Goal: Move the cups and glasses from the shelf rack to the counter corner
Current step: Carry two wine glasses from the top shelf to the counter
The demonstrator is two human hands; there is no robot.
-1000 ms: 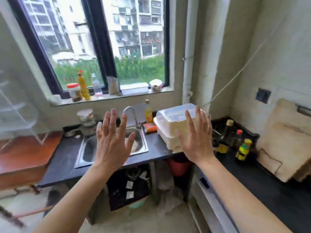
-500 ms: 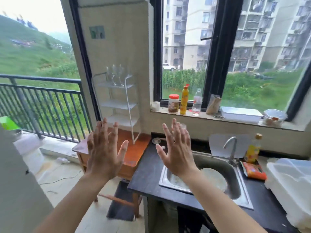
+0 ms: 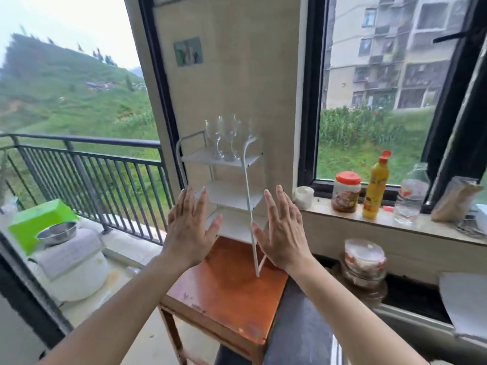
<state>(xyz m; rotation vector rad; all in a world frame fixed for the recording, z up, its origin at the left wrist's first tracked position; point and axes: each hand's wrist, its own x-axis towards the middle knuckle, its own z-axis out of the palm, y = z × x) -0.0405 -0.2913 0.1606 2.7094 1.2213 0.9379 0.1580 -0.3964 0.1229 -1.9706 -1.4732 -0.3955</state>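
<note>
Here: two bare hands up, palms outward, in front of the white shelf rack.

The left hand (image 3: 188, 227) and right hand (image 3: 282, 230) are raised side by side and apart, fingers straight and spread, gripping nothing. The right thumb sits close to the rack's front post; contact unclear. Between and beyond the hands stands the shelf rack (image 3: 232, 192), three tiers, on a small wooden table (image 3: 226, 291) against the wall. Stemmed glasses (image 3: 224, 138) stand upright, bunched together on the top tier; the count is hard to tell, clear glass on a pale wall. A dark counter (image 3: 297, 325) meets the table's right side. On the windowsill to the right: white cup (image 3: 303, 197), red-lidded jar (image 3: 346, 192), yellow bottle (image 3: 375, 188), clear bottle (image 3: 412, 196). Stacked lidded containers (image 3: 365, 262) sit below the sill. On the left, by the balcony railing (image 3: 87, 164): white rice cooker (image 3: 73, 270), steel bowl (image 3: 56, 231), green box (image 3: 39, 222).
</note>
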